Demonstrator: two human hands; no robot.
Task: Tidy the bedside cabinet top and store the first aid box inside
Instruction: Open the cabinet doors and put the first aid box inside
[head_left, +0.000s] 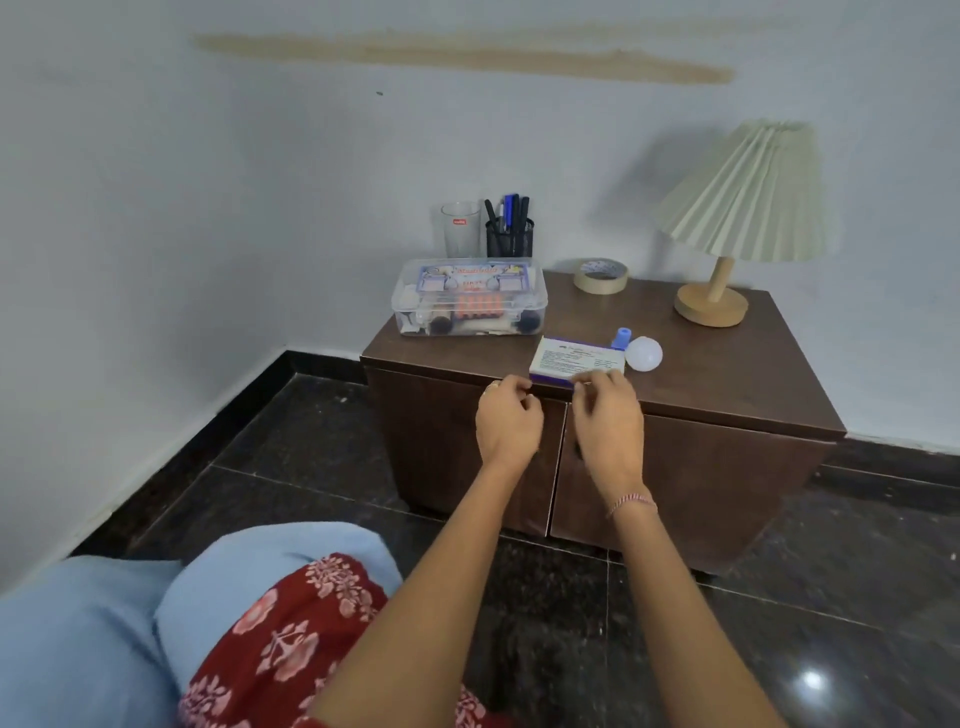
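While the first aid box sits left, carton and bulb lie right.

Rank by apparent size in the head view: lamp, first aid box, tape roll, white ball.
1. lamp
2. first aid box
3. tape roll and white ball: too close to rank. The roll looks slightly wider but sits farther back.

Clear, closed first aid box sits back-left on the brown cabinet.
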